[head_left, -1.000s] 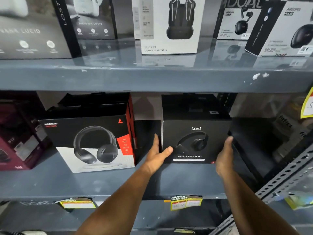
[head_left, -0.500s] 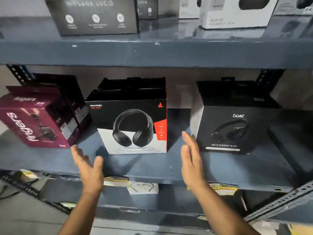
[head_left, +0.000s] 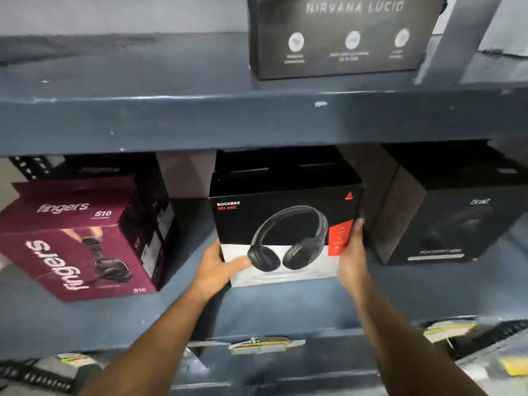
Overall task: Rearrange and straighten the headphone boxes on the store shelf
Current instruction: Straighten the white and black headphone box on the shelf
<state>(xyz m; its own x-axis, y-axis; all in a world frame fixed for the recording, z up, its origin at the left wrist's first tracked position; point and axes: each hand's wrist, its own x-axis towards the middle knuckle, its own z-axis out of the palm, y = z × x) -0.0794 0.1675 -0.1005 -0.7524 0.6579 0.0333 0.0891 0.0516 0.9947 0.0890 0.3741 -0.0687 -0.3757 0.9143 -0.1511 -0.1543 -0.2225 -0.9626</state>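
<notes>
A black, white and red Rockerz headphone box stands in the middle of the blue-grey shelf. My left hand grips its lower left corner, thumb across the white front. My right hand presses flat against its right side. To the left a maroon Fingers S10 box sits turned at an angle. On the right stands an all-black boAt box, close to my right hand. More black boxes stand behind these, mostly hidden.
The upper shelf board overhangs the boxes and carries a dark Nirvana Lucid box. Yellow price labels hang along the lower shelf's front lip. A perforated metal upright shows at the far left.
My view swung left and closer. Both hands left the black boAt box, hovered open before the shelf, and now clasp the Rockerz box on its two sides.
</notes>
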